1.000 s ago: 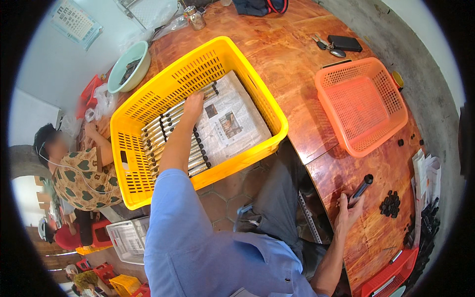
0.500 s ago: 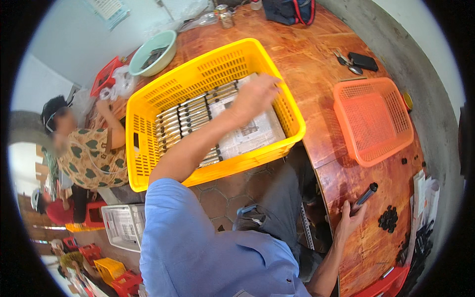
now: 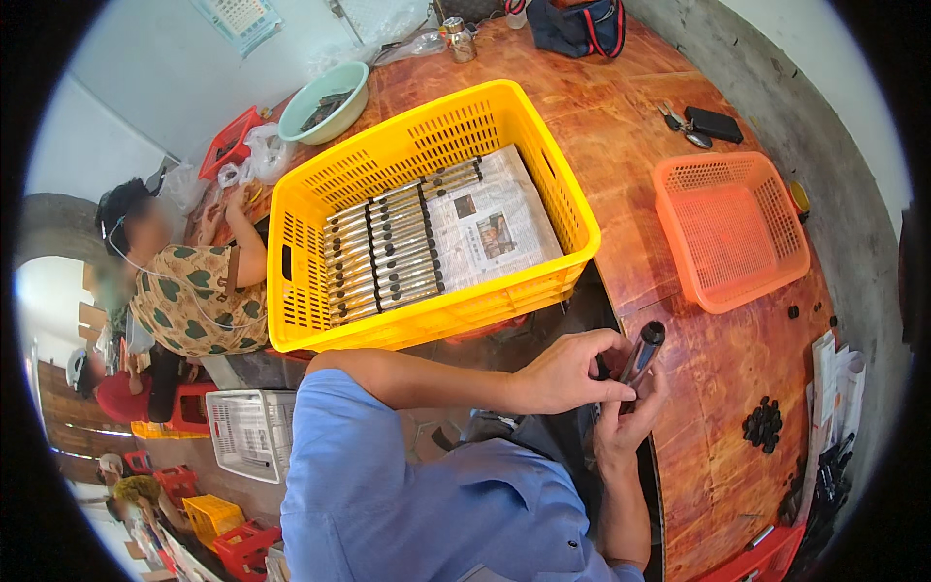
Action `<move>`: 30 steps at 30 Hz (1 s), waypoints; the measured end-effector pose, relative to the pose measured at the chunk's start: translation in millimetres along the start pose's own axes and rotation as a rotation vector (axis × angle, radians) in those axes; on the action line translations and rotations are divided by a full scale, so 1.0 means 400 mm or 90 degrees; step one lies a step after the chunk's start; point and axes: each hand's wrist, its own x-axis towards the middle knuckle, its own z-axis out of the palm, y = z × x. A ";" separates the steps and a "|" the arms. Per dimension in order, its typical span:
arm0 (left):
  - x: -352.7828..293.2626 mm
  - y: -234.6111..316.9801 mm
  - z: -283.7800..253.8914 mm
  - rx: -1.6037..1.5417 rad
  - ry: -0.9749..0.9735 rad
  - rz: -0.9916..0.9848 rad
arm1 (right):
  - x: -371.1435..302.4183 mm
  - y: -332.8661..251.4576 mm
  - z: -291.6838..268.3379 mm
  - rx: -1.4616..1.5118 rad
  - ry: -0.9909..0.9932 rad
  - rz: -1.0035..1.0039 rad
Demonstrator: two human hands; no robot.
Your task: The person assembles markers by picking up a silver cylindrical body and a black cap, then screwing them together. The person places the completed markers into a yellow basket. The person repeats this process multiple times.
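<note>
My right hand point(image 3: 628, 424) is closed round the lower part of a dark, slim tube with a black end point(image 3: 641, 355), held tilted over the table's near edge. From the left, my left hand point(image 3: 572, 373) curls against the same tube, thumb and fingertips at its side. A small dark patch shows between those fingers; I cannot make out what it is. Beyond my left forearm stands a yellow crate point(image 3: 436, 335) lined with newspaper point(image 3: 495, 218). Rows of silvery tubes with black ends point(image 3: 398, 242) lie side by side in its left part.
An orange basket point(image 3: 732, 301) stands on the wooden table to the right, with small black caps point(image 3: 763, 424) nearer me. Keys point(image 3: 671, 118) and a black case point(image 3: 713, 124) lie farther back. A green bowl point(image 3: 339, 118) is behind the crate; a co-worker point(image 3: 199, 291) sits at left.
My left hand has come out of the crate, moving back toward me to meet my right hand at the tube. My right hand has shifted slightly left with the tube.
</note>
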 end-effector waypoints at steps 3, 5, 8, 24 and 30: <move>0.003 0.032 -0.030 -0.019 -0.025 0.002 | -0.005 -0.005 -0.016 0.031 0.001 0.012; 0.026 0.045 -0.102 -0.011 0.017 0.058 | -0.006 -0.009 -0.042 0.041 0.019 0.061; 0.098 0.028 -0.312 0.148 0.306 0.086 | -0.014 0.015 -0.100 -0.005 0.113 0.082; 0.154 -0.646 -0.775 0.855 0.193 -0.327 | 0.003 0.126 -0.194 -0.083 0.250 0.201; 0.150 -0.617 -0.769 0.842 0.190 -0.352 | -0.001 0.153 -0.198 -0.125 0.221 0.154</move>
